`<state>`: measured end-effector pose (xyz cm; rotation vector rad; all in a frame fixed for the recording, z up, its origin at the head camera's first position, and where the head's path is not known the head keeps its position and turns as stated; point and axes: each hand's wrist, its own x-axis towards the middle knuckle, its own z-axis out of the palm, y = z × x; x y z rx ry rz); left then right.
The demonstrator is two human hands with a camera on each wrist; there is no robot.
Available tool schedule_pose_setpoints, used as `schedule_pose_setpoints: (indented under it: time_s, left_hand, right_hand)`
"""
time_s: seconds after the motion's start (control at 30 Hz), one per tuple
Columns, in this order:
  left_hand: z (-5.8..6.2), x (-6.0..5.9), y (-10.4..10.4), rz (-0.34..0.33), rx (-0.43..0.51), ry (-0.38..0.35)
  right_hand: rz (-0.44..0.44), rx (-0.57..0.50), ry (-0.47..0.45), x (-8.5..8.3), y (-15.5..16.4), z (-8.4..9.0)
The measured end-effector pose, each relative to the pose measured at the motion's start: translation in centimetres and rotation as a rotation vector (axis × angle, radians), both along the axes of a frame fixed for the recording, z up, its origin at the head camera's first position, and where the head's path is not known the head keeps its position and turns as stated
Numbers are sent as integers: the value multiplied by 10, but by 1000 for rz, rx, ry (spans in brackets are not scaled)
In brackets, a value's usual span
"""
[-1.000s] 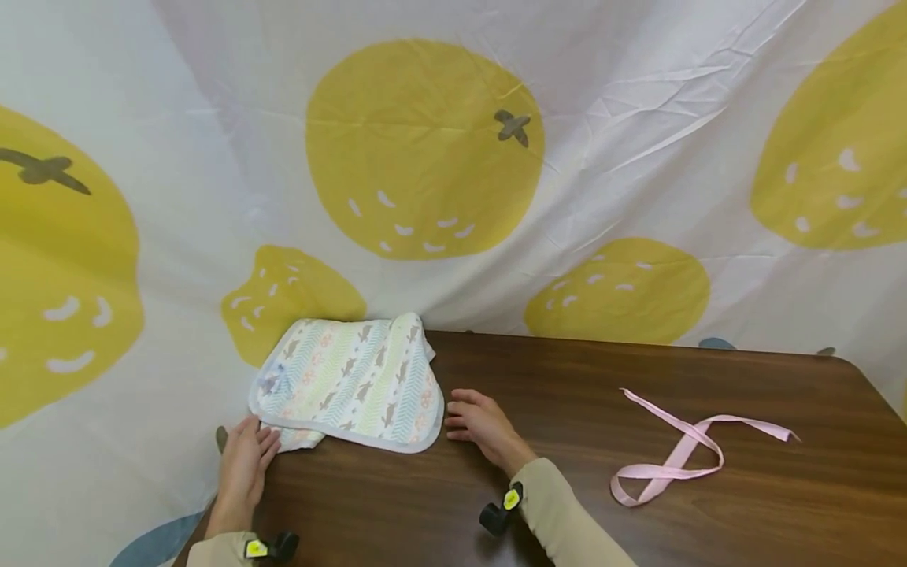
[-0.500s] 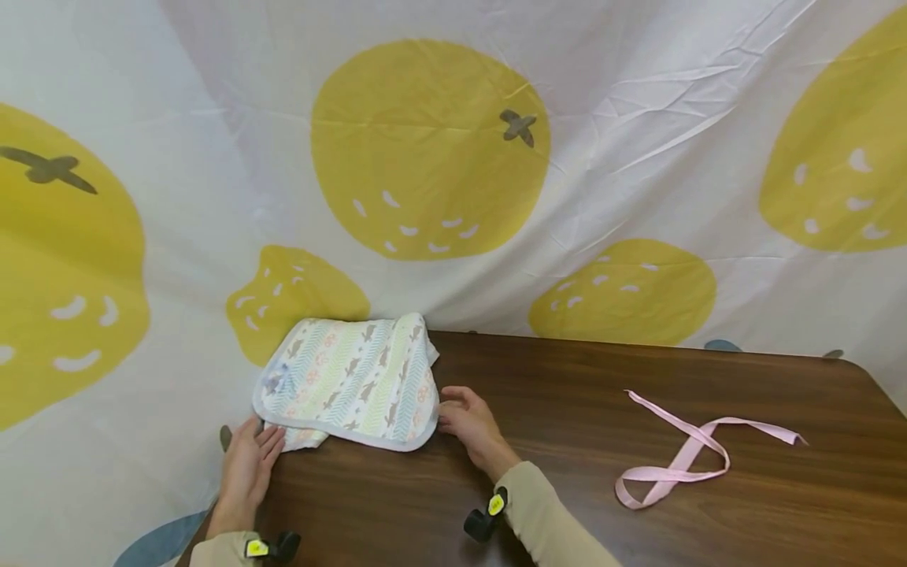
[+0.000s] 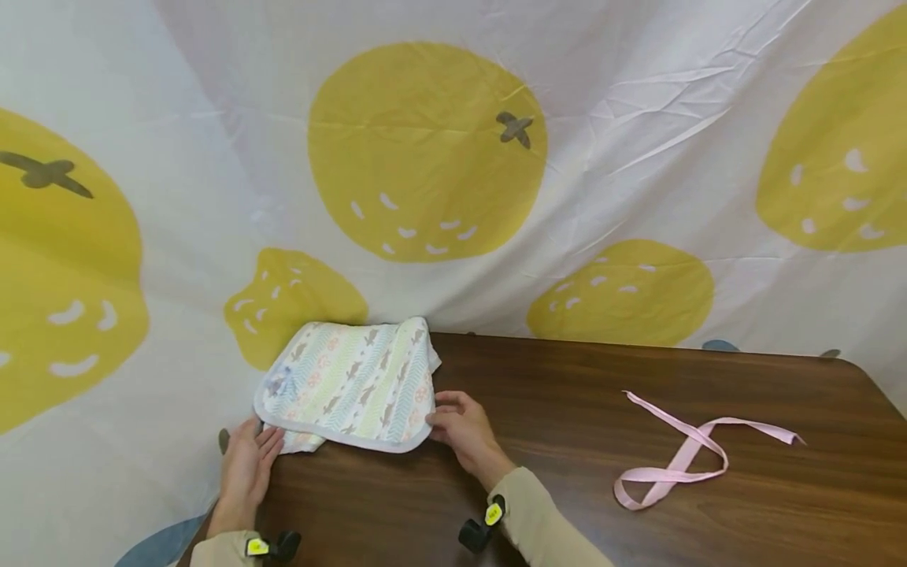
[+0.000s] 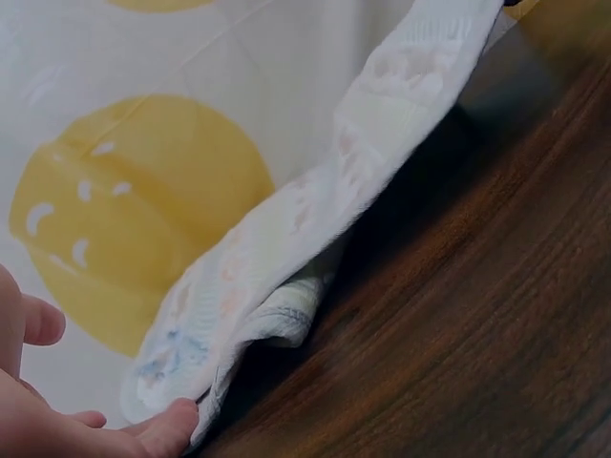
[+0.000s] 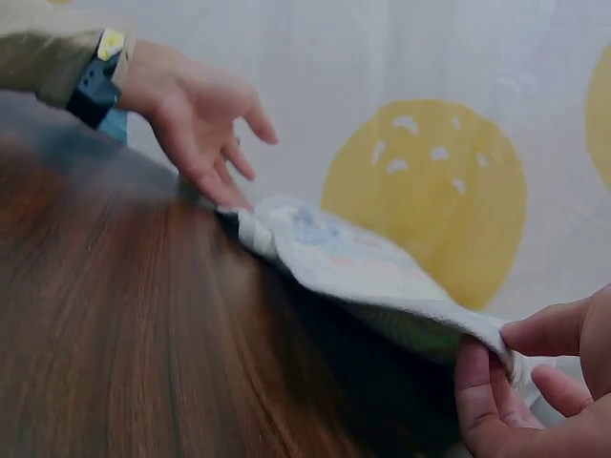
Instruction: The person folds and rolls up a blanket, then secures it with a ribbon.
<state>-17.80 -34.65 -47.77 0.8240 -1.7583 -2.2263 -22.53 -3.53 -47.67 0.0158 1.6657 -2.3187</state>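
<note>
- Overhead, the cloth [image 3: 352, 385] lies folded at the far left corner of the surface [image 3: 567, 441], between the two hands. The left hand [image 3: 247, 469] rests flat with straight fingers touching the cloth's near-left corner, seemingly to keep it from sliding. The right hand [image 3: 462, 431] pinches the cloth's right edge, thumb over fingers, lifting it slightly, probably so the layers can be handled. A pink ribbon [image 3: 683, 454] lies looped well to the right of that hand, apart from everything.
- From the left wrist, a fingertip [image 4: 172, 422] of the left hand [image 4: 38, 410] touches the cloth [image 4: 315, 229] at its hem; the cloth rises away from the hand, clear of the surface [image 4: 458, 334], with a darker gap beneath.
- From the right wrist, the right hand [image 5: 535, 382] clamps the cloth [image 5: 372, 272] edge between thumb and fingers; beyond it the left hand [image 5: 205, 119] presses the far corner onto the surface [image 5: 124, 324].
- Behind hangs a white curtain [image 3: 623, 142] printed with yellow fruit; the surface is dark wood grain.
</note>
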Motion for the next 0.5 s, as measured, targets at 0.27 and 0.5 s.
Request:
schedule_pose_setpoints:
  time_s: [0.27, 0.5]
  left_hand:
    - [3, -3, 3, -35, 3, -1]
    - [6, -5, 6, -50, -1, -19]
  right_hand:
    - [50, -59, -11, 12, 9, 10]
    - [74, -49, -13, 22, 19, 14]
